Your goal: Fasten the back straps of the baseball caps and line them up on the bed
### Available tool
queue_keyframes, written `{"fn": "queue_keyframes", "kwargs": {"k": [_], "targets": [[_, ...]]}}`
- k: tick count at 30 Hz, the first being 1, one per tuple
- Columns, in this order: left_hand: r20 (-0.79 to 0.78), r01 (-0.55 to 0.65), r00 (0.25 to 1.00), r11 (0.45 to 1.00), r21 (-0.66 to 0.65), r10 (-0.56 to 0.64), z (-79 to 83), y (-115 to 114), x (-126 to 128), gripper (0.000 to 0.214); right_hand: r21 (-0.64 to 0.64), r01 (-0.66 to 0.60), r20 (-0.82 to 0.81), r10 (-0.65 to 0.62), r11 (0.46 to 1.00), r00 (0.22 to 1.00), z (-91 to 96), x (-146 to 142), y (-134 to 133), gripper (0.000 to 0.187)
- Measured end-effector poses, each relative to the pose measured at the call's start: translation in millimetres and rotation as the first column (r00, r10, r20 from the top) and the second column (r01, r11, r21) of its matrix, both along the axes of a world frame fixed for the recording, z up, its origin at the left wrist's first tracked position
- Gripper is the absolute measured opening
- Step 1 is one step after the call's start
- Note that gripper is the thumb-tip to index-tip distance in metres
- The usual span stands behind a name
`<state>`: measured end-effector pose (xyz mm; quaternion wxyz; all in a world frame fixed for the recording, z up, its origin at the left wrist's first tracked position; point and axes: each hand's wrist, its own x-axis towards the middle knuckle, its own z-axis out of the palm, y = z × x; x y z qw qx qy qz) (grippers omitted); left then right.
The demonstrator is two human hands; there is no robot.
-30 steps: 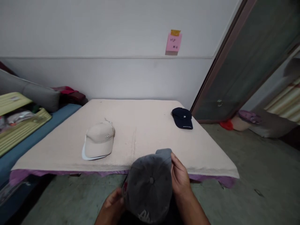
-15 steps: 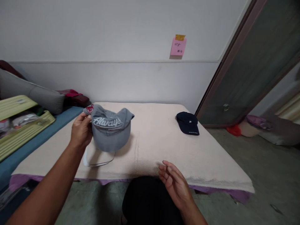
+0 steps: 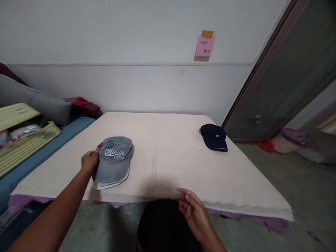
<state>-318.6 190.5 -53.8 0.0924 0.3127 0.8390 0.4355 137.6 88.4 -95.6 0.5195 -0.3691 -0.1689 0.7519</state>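
Observation:
A grey baseball cap (image 3: 111, 169) with white "Always" lettering lies at the left front of the cream-covered bed. My left hand (image 3: 89, 161) grips its left edge, fingers closed. Beneath the grey cap, the brim of a white cap (image 3: 110, 184) with a dark edge line sticks out at the front. My right hand (image 3: 193, 211) hovers by the bed's front edge, palm up, fingers loosely curled and apart, holding nothing. Farther back on the right sits a navy baseball cap (image 3: 214, 137), touched by neither hand.
The cream cover (image 3: 170, 150) spans the bed, with purple cloth below its edge. At left are a grey cushion (image 3: 49, 105) and an open yellow-green case (image 3: 31, 140) with items inside. A pink note (image 3: 205, 45) hangs on the wall. A sliding door stands right.
My left hand has lowered the grey cap from above the bed onto the white cap. My right hand stays nearly in place. The view has shifted slightly.

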Motion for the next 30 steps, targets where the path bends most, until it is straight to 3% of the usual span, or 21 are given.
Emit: {"fn": "queue_keyframes", "kwargs": {"k": [5, 8, 12, 13, 14, 16, 18, 20, 21, 22, 24, 26, 30], "targets": [[0.004, -0.126, 0.992, 0.992, -0.014, 0.127, -2.7, -8, 0, 0.014, -0.028, 0.003, -0.005, -0.003, 1.000, 1.000, -0.4, 3, -3, 0.020], [0.001, -0.140, 0.990, 0.990, 0.027, 0.140, 9.8, -18, 7, 0.014, -0.015, 0.019, -0.024, -0.019, 1.000, 1.000, 2.3, 11, 0, 0.019], [-0.072, -0.157, 0.983, 0.975, 0.159, 0.170, 40.3, -38, 48, 0.005, 0.016, 0.094, -0.027, -0.093, 0.995, 0.995, -0.1, 29, 16, 0.019], [-0.212, -0.096, 0.965, 0.960, 0.265, 0.155, 44.5, -44, 65, 0.009, 0.020, 0.119, -0.018, -0.118, 0.993, 0.993, -2.8, 34, 22, 0.019], [-0.319, 0.009, 0.944, 0.957, 0.291, 0.088, 45.1, -49, 84, 0.014, 0.022, 0.146, -0.005, -0.146, 0.989, 0.989, -6.1, 41, 30, 0.019], [-0.376, 0.279, 0.909, 0.930, 0.239, -0.176, 32.8, -55, 126, 0.020, 0.017, 0.212, 0.037, -0.212, 0.977, 0.977, -13.7, 54, 48, 0.020], [-0.303, 0.578, 0.798, 0.804, 0.139, -0.522, 4.5, -53, 168, 0.020, 0.010, 0.288, 0.087, -0.288, 0.958, 0.954, -20.5, 70, 70, 0.019], [-0.172, 0.709, 0.701, 0.702, 0.061, -0.693, -30.8, -44, 205, 0.021, 0.013, 0.345, 0.102, -0.344, 0.939, 0.933, -24.9, 87, 95, 0.017], [-0.122, 0.748, 0.661, 0.664, 0.021, -0.741, -47.3, -38, 221, 0.022, 0.013, 0.368, 0.105, -0.368, 0.930, 0.924, -26.1, 97, 108, 0.017], [-0.102, 0.748, 0.659, 0.663, -0.016, -0.745, -61.4, -33, 233, 0.023, 0.011, 0.393, 0.111, -0.391, 0.920, 0.914, -26.6, 107, 122, 0.016], [-0.164, 0.702, 0.685, 0.703, -0.115, -0.710, -80.3, -25, 250, 0.022, -0.005, 0.435, 0.127, -0.431, 0.901, 0.894, -26.1, 129, 151, 0.015], [-0.249, 0.669, 0.680, 0.723, -0.175, -0.690, -88.2, -22, 256, 0.021, -0.030, 0.470, 0.143, -0.462, 0.882, 0.876, -24.8, 150, 178, 0.017], [-0.267, 0.719, 0.635, 0.681, -0.139, -0.725, -91.5, -24, 252, 0.017, -0.099, 0.519, 0.167, -0.500, 0.849, 0.850, -24.3, 184, 227, 0.031]]}}
